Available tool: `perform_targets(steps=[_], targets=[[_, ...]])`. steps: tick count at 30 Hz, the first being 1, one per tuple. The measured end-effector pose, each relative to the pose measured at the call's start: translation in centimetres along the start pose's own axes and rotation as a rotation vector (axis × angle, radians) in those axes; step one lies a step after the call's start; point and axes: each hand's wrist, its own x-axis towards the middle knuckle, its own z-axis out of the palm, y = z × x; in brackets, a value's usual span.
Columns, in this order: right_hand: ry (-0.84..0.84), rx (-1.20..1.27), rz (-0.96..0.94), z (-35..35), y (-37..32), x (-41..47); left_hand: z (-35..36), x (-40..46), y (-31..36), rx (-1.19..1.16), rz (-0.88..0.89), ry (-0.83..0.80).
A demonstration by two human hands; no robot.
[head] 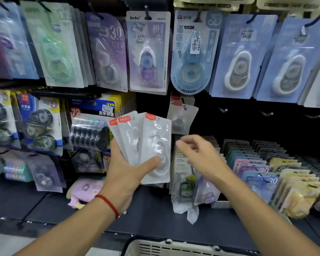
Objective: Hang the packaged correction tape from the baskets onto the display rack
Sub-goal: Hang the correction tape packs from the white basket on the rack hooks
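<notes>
My left hand (126, 174) grips a fan of three white correction tape packs (151, 143) with red top labels, thumb across the front pack. My right hand (198, 156) hovers just right of the fan, blurred, fingers loosely curled and holding nothing. Behind the fan, one matching white pack (182, 117) hangs on a hook of the black display rack. Bare hooks (266, 113) stick out to its right. A white basket rim (174, 246) shows at the bottom edge.
Rows of hung correction tape packs (148, 52) fill the upper rack. Multi-packs (39, 122) hang at the left. A lower shelf (146, 209) holds upright boxed packs (262, 170) at right and a pink plush item (85, 191).
</notes>
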Motion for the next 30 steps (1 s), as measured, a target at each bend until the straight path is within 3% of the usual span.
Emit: perform_targets(steps=[3, 8, 16, 23, 26, 30], targets=[[-0.173, 0.075, -0.031, 0.8, -0.5, -0.6, 0.6, 0.0, -0.1, -0.079, -0.034, -0.069], [-0.138, 0.252, -0.055, 0.5, -0.3, -0.7, 0.7, 0.1, 0.2, -0.191, -0.107, -0.078], [0.141, 0.372, -0.123, -1.0, -0.5, -0.8, 0.1, 0.4, -0.2, -0.137, -0.064, -0.008], [0.241, 0.38, -0.158, -0.6, -0.8, -0.9, -0.2, 0.5, -0.1, 0.003, 0.025, -0.002], [0.278, 0.265, -0.137, -0.7, -0.8, -0.9, -0.2, 0.4, 0.2, 0.063, 0.058, 0.039], [0.288, -0.177, -0.063, -0.6, -0.1, -0.9, -0.2, 0.3, 0.1, 0.081, 0.067, 0.049]])
